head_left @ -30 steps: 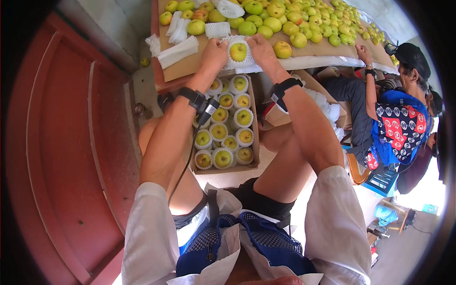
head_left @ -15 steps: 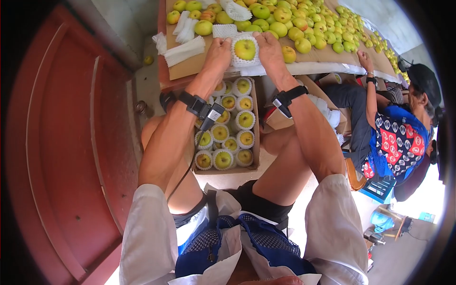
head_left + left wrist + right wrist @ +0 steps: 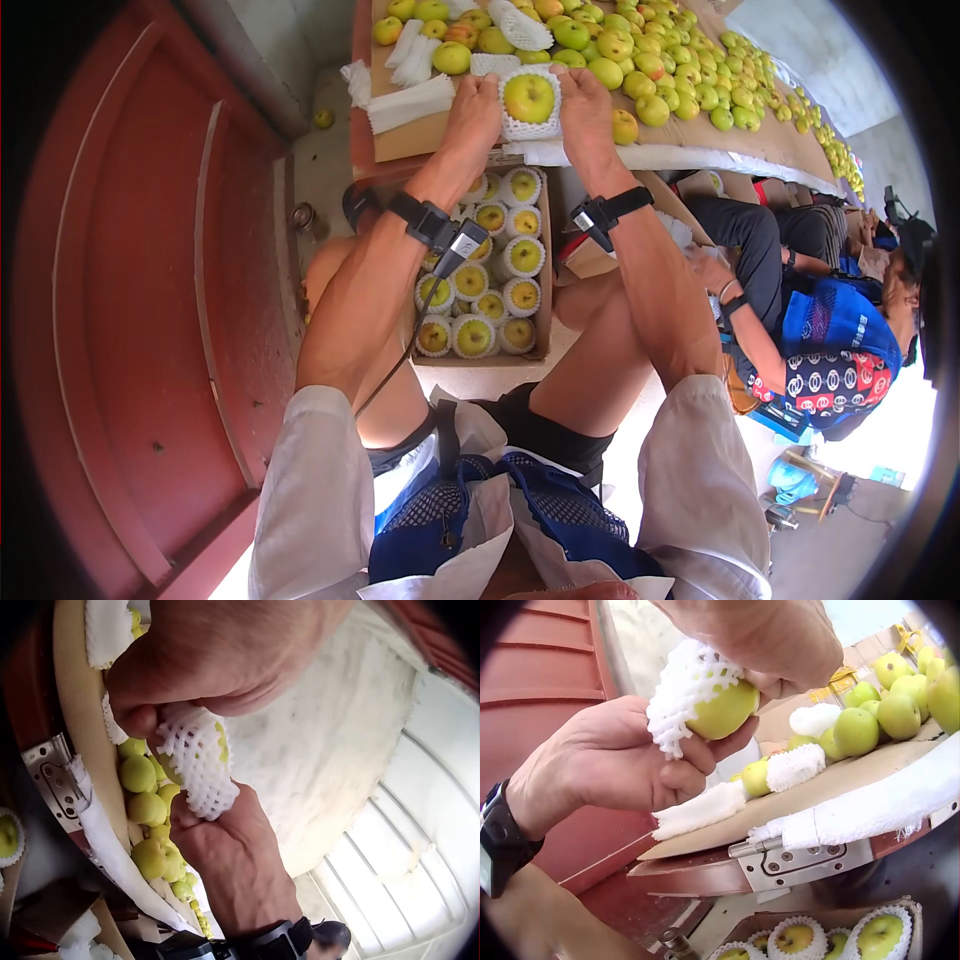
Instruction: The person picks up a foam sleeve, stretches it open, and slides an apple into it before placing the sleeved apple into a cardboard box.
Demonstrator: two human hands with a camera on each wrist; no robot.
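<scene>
A yellow-green apple (image 3: 529, 98) in a white foam net (image 3: 530, 130) is held up at the near edge of the table, between both hands. My left hand (image 3: 473, 120) grips it from the left; in the right wrist view its fingers curl beneath the apple. From the other side, my right hand (image 3: 588, 115) holds the net's edge, fingertips right against the apple. The net wraps the apple's sides and leaves its top bare. Below the hands stands a cardboard box (image 3: 546, 310) with net-wrapped apples (image 3: 474, 337) in rows.
Loose apples (image 3: 690, 70) cover much of the cardboard-topped table (image 3: 405, 138). Flat foam nets (image 3: 412, 105) lie at its left end. A red door (image 3: 130, 300) is on the left. Another person (image 3: 840, 340) sits bent over at the right.
The head view has shifted, so the table sits farther right. The netted apple stays in both hands and appears larger. The other person has leaned down, hand withdrawn from the table.
</scene>
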